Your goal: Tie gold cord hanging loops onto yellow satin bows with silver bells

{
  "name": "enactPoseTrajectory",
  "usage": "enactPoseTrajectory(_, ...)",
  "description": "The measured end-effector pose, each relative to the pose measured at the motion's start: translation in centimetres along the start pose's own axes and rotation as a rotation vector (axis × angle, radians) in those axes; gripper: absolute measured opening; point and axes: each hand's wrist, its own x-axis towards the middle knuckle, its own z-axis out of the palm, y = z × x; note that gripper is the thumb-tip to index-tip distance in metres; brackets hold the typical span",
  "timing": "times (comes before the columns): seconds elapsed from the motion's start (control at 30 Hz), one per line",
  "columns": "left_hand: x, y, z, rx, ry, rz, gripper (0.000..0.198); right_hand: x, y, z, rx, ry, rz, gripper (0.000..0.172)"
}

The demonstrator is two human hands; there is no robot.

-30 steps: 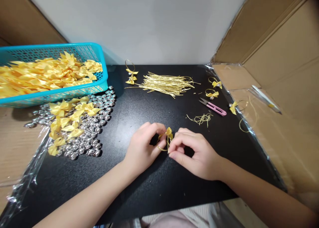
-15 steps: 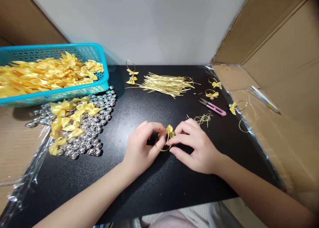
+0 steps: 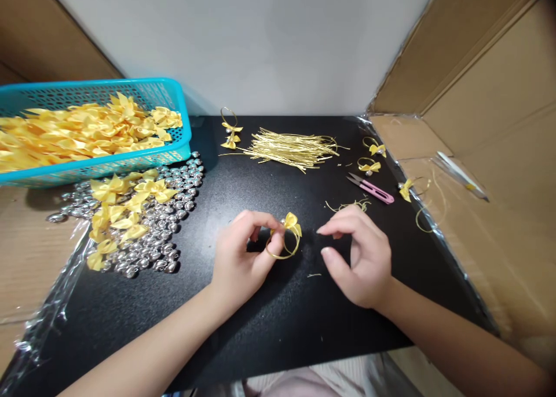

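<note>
My left hand [image 3: 241,257] pinches a small gold cord ring with a yellow ribbon bow [image 3: 286,238] just above the black mat [image 3: 278,316]. The ring hangs to the right of my thumb and forefinger. My right hand [image 3: 359,253] is a little to the right of the ring, apart from it, with fingers curled and loosely spread and nothing in them. A short scrap of gold cord [image 3: 313,275] lies on the mat between my hands.
A teal basket [image 3: 143,154] of yellow bows stands at the back left. Loose bows and silver bells [image 3: 169,223] lie in front of it. A bundle of gold cords [image 3: 291,145], pink snips [image 3: 373,188], cord offcuts [image 3: 350,205] and finished rings [image 3: 369,165] lie farther back. Cardboard [image 3: 478,154] walls the right.
My right hand has let go of the bow ring and moved away to the right. My left hand still holds the ring, now fully in sight.
</note>
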Motion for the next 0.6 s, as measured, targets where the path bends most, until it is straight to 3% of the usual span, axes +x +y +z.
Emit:
enactPoseTrajectory(0.07,-0.1,-0.2,0.1,-0.024,0.033,0.001,0.02,0.0,0.1,0.3,0.129,-0.024,0.268,0.007)
enactPoseTrajectory(0.13,-0.1,-0.2,0.1,-0.049,0.058,0.018,0.021,0.1,0.1,0.7,0.295,-0.175,0.563,0.003)
enactPoseTrajectory(0.23,0.0,-0.2,0.1,-0.083,0.065,0.049,0.021,0.3,0.1,1.5,0.567,-0.424,0.821,0.022)
enactPoseTrajectory(0.4,-0.1,-0.1,0.0,-0.132,0.063,0.078,0.02,0.3,0.4,2.2,0.86,-0.655,0.993,0.047)
enactPoseTrajectory(0.5,-0.3,0.0,0.1,-0.172,0.063,0.049,0.021,0.3,0.5,2.2,0.822,-0.743,1.034,0.04)
enactPoseTrajectory(0.6,-0.4,0.3,0.2,-0.251,0.088,-0.093,0.02,0.2,0.5,1.9,0.592,-0.697,0.967,0.024)
